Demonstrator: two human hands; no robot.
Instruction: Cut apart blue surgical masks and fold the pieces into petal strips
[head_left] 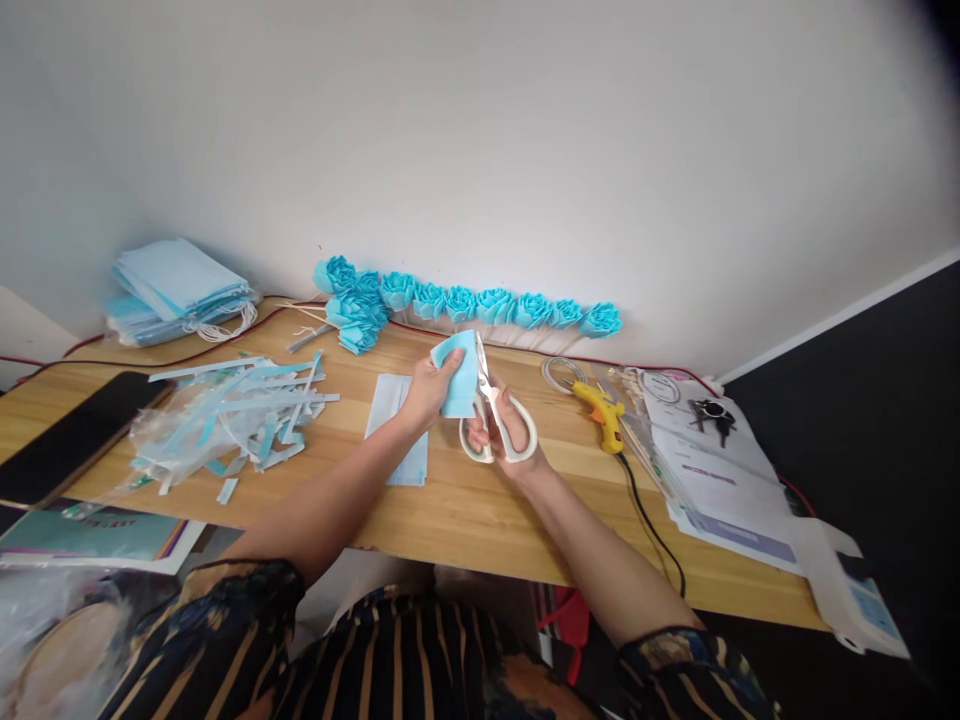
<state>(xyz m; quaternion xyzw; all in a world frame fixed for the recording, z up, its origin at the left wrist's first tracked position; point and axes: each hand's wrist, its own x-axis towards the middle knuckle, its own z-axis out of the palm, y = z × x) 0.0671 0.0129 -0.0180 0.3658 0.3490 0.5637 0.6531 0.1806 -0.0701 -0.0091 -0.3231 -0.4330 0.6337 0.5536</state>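
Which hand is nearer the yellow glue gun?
Right. The right hand, holding scissors, is left of the yellow glue gun; the left hand, pinching the blue sheet, is farther left.

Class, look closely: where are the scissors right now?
In the head view, the scissors are near the centre, in the right hand, their blades at the right edge of the blue sheet that the left hand holds.

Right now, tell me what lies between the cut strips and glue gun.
In the head view: pale sheet, left hand, blue piece, scissors and right hand.
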